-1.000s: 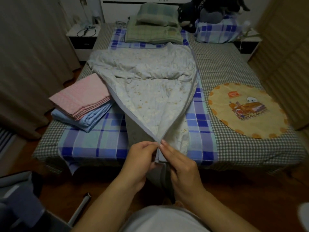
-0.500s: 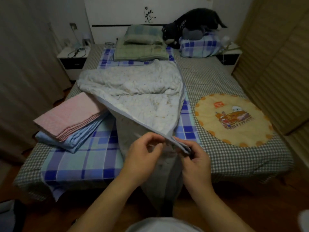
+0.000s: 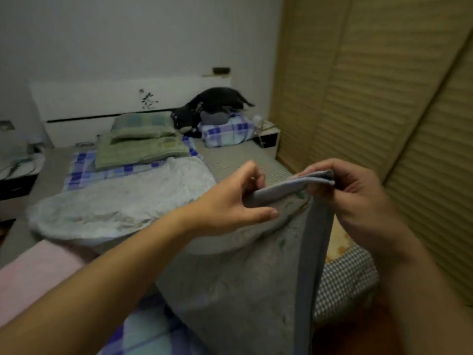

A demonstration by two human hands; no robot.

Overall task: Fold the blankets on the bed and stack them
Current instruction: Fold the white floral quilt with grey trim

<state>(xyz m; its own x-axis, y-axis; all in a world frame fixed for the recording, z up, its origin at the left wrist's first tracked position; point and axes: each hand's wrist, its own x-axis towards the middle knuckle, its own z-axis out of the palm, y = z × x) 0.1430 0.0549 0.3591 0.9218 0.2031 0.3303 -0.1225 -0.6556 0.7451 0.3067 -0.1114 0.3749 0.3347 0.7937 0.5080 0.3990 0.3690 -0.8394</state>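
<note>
Pinching the quilt (image 3: 230, 290) top edge: left hand (image 3: 230, 203) at 9 o'clock, right hand (image 3: 358, 201) at 3, both closed on it; cloth hangs toward 6.

Relative to the checked-sheet bed (image 3: 345, 280): pale quilted blanket (image 3: 122, 203) spread across middle; folded pink blanket (image 3: 33, 275) at near left; stacked green plaid pillows (image 3: 140, 144) at head; black plush animal (image 3: 204, 108) atop blue plaid pillow (image 3: 227, 131), head right.

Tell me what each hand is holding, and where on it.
Both grip the white blanket by its grey-bordered edge: right hand pinches the stacked corners, left hand the border beside it.
</note>
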